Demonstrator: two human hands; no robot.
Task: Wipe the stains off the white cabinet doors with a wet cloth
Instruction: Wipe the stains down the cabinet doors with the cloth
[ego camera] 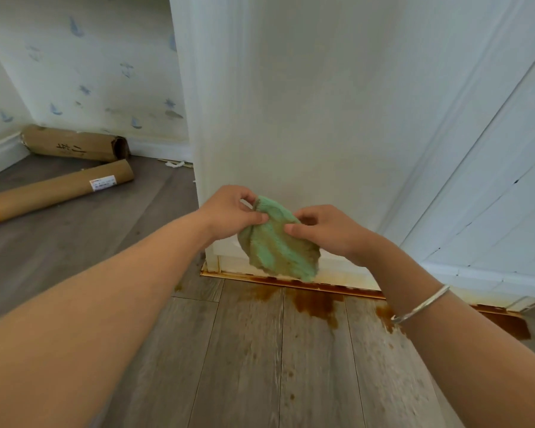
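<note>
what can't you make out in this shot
Head view only:
- cloth: top edge covered by left grip and right grip; wetness not visible.
- cabinet: top cut off by the upper frame edge.
- door: cut off by the right edge.
- tube label: too small to read.

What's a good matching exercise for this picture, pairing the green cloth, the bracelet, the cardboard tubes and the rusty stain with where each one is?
Things:
1. green cloth
2. bracelet
3. cardboard tubes
4. rusty stain

Places:
A. on the floor at the foot of the cabinet
B. round the right wrist
C. lying on the floor by the wallpapered wall
D. pinched between the left hand and right hand

Pairs: 1-D, 2-B, 3-C, 4-A.
</note>
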